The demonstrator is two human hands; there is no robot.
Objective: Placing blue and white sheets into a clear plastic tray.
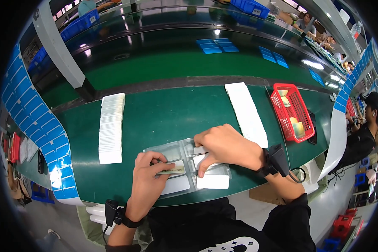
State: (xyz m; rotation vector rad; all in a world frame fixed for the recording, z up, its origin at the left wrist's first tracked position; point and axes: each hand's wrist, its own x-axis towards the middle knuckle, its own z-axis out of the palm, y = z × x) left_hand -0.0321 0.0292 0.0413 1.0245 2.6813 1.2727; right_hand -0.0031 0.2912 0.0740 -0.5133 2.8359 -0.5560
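Note:
A clear plastic pocket sheet (168, 152) lies on the green bench in front of me, with white cards in and on several of its pockets. My left hand (149, 173) is on the sheet's left half, its fingers closed on a small card with a yellow-green print (177, 169). Over the right half, my right hand (229, 147) is closed, pinching a white card (199, 150) between bent fingers; its thumb reaches down beside another white card (213, 182). The right palm hides part of the sheet.
A long row of stacked white cards (111, 128) stands left, another (246, 113) right. Beyond that is a red basket (286, 109) with yellowish printed pieces. Blue sheet strips (35, 122) curve along both sides. A conveyor (155, 59) carrying blue sheets (217, 45) runs behind; a grey post (61, 46) rises there.

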